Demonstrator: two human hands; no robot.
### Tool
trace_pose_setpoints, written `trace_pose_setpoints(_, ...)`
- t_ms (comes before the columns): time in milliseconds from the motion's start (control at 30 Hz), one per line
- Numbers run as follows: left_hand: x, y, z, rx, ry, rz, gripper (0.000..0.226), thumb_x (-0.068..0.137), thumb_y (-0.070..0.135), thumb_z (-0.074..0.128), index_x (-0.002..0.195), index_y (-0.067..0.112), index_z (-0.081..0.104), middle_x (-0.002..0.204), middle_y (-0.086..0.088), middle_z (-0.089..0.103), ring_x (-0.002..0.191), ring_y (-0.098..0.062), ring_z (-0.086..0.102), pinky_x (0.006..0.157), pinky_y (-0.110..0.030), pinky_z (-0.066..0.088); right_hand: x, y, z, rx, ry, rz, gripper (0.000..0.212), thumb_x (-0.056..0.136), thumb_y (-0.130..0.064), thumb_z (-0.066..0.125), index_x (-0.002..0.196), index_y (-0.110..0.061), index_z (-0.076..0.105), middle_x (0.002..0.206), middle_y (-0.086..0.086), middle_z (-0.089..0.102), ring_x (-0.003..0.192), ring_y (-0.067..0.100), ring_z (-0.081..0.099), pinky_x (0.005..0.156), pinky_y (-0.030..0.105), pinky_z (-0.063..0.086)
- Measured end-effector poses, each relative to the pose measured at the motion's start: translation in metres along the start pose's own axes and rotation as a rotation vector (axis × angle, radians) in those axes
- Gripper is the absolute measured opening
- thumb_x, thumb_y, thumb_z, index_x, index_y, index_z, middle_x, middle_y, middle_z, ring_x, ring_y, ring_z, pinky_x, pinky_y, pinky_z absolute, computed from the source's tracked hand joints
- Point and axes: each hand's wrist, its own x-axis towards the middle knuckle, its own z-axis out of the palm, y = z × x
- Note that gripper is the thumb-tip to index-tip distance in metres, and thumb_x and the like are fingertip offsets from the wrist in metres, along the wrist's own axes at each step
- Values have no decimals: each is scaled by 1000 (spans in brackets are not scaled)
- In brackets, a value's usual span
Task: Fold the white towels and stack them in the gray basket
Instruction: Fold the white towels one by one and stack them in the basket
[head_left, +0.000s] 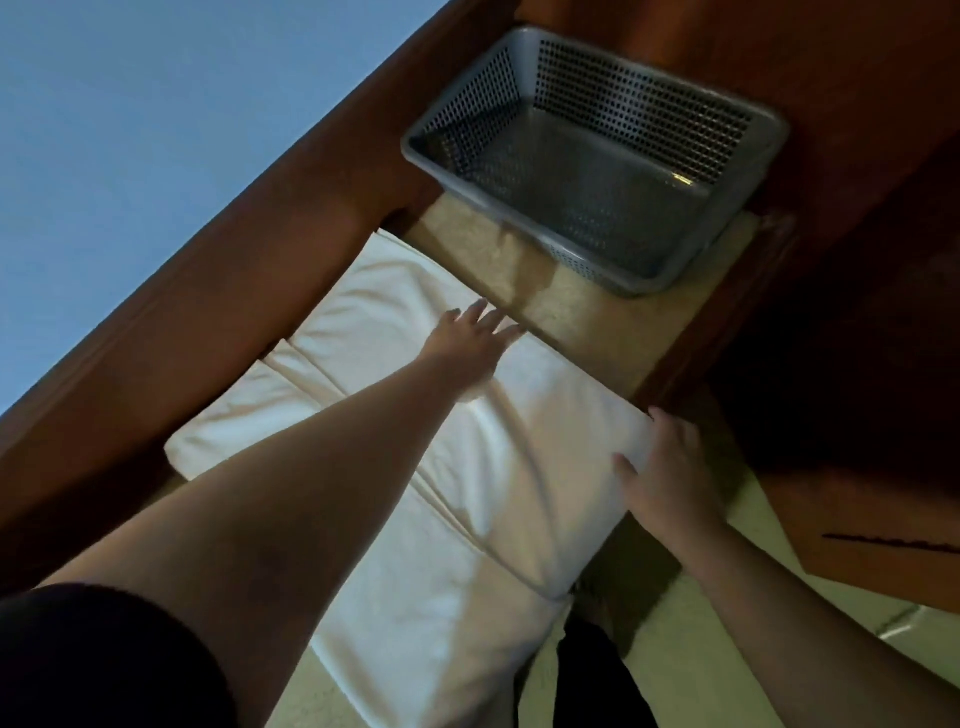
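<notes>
I see the white towel (415, 441) on the beige surface (587, 317), long axis running diagonally toward me. Left hand (467, 343) flat, fingers spread on it; right hand (670, 467) pinches its edge. Gray basket (597, 150) beyond; wood frame (218, 260), blue wall (130, 130).

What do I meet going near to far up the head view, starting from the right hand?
Right hand at the towel's edge → left hand flat on the white towel → bare tan surface → gray basket, with nothing in it.
</notes>
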Motion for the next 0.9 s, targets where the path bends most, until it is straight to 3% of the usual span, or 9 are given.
trace_pose_setpoints(133, 37, 7, -19, 114, -107, 30, 80, 96, 20, 59, 164, 27, 17, 169, -10, 24, 153, -33, 24, 116, -50, 33, 22, 0, 2, 4, -97, 88, 78, 88, -44, 77, 151, -24, 35, 148, 6, 44, 130, 31, 52, 96, 52, 55)
trace_pose_setpoints(300, 49, -2, -32, 187, -210, 69, 62, 96, 42, 66, 152, 25, 45, 159, -13, 37, 147, -37, 27, 116, -55, 31, 25, -8, -16, -344, -148, -21, 31, 91, -57, 65, 105, -31, 54, 111, -3, 49, 117, 23, 47, 95, 43, 41)
trace_pose_setpoints(400, 38, -33, -33, 282, -233, 188, 51, 94, 36, 69, 142, 25, 57, 152, -15, 44, 145, -38, 31, 115, -55, 33, 12, -12, -32, -303, -85, -245, 28, 90, -46, 69, 88, -30, 47, 89, -11, 46, 92, 15, 49, 81, 36, 41)
trace_pose_setpoints(500, 11, -79, -32, 300, -143, 251, 42, 91, 25, 66, 133, 26, 61, 140, -11, 56, 134, -33, 46, 113, -47, 40, -10, -15, -45, -181, -240, -301, 25, 95, -44, 64, 91, -29, 45, 80, -9, 52, 74, 10, 52, 57, 31, 40)
trace_pose_setpoints(567, -14, -110, -32, 329, -111, 208, 39, 93, 21, 59, 131, 28, 60, 130, -6, 60, 122, -29, 52, 105, -39, 44, -28, -18, -50, -225, -272, -349, 23, 99, -45, 59, 94, -32, 41, 80, -10, 51, 69, 5, 51, 53, 26, 36)
trace_pose_setpoints(667, -50, -147, -26, 357, -51, 129, 43, 96, 26, 58, 138, 32, 53, 115, -5, 61, 107, -29, 53, 91, -35, 48, -63, -26, -45, -274, -279, -377, 20, 102, -43, 54, 96, -33, 38, 85, -13, 48, 71, 4, 49, 61, 23, 36)
trace_pose_setpoints(767, -83, -175, -9, 470, 25, 150, 48, 95, 25, 65, 140, 34, 54, 108, 4, 64, 108, -23, 55, 94, -32, 44, -95, -33, -24, -398, -165, -342, 15, 102, -43, 50, 102, -39, 35, 94, -15, 45, 77, 8, 46, 81, 34, 37)
trace_pose_setpoints(833, -109, -189, 3, 527, 52, 161, 47, 94, 25, 66, 139, 35, 59, 109, 8, 67, 110, -19, 54, 97, -31, 42, -116, -36, -7, -517, -44, -318, 22, 90, -39, 69, 100, -35, 50, 86, -12, 42, 65, 13, 41, 74, 37, 35)
trace_pose_setpoints(900, -137, -201, 17, 539, 64, 140, 46, 96, 25, 62, 141, 33, 58, 113, 10, 70, 115, -19, 52, 96, -31, 42, -140, -40, 6, -571, 41, -320, 35, 63, -23, 90, 79, -26, 59, 69, -9, 36, 50, 17, 29, 65, 35, 30)
